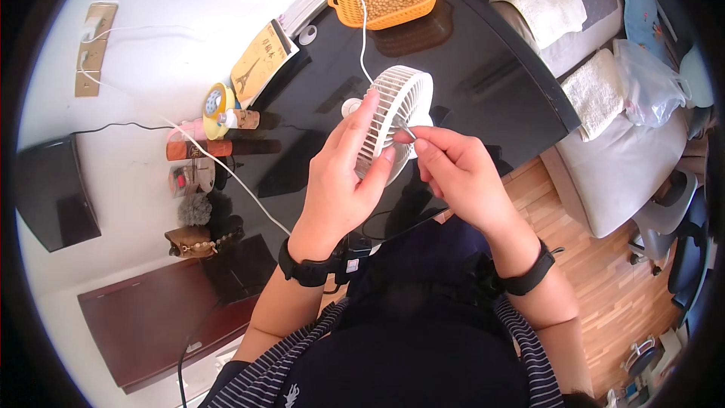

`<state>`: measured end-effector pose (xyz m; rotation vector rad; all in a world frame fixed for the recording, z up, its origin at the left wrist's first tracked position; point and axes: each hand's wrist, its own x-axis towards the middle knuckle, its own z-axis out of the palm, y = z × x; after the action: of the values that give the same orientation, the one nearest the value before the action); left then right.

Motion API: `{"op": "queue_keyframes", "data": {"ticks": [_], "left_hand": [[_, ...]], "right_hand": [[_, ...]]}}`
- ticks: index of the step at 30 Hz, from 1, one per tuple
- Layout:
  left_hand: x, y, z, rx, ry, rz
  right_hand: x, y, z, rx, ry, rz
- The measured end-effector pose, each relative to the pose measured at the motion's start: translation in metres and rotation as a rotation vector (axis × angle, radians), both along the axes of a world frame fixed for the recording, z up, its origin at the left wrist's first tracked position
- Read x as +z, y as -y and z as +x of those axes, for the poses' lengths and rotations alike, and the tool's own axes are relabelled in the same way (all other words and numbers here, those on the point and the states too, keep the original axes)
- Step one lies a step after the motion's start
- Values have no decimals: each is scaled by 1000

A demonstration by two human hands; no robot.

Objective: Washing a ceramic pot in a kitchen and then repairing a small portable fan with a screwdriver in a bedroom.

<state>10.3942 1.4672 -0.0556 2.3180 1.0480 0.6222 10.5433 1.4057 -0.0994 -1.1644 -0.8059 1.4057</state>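
A small white fan (398, 79) with a ribbed round cage is held up tilted over the glossy black table (483, 53). My left hand (336, 177) grips the cage from its left side, fingers along the back ribs and thumb at the near rim. At the open-looking side of the cage, my right hand (468, 174) pinches a thin grey, metal-looking rod (408, 132) between thumb and forefinger. Its far end goes in toward the fan's middle, and what it touches there is hidden. A white cord (365, 38) runs from behind the fan toward the wall.
An orange basket (338, 4) of small tan beans or nuts stands at the far end. Along the left edge are a yellow-covered book (260, 60), a yellow round container (215, 106), a brown box (189, 149) and a grey fluffy ball (195, 210). A sofa (604, 174) lies right.
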Motion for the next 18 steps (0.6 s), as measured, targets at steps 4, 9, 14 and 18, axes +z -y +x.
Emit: {"op": "queue_keyframes", "data": {"ticks": [4,9,14,18], "left_hand": [[-1,2,5,21,-7,-33],[-2,-2,-2,30,-30,122],[-4,5,-2,76,10,39],[-5,11,-10,95,2,90]], "right_hand": [[8,-3,8,88,-23,-53],[18,-4,0,97,-1,-74],[22,-2,4,78,157,-124],[33,-2,1,112,447,-26]]}}
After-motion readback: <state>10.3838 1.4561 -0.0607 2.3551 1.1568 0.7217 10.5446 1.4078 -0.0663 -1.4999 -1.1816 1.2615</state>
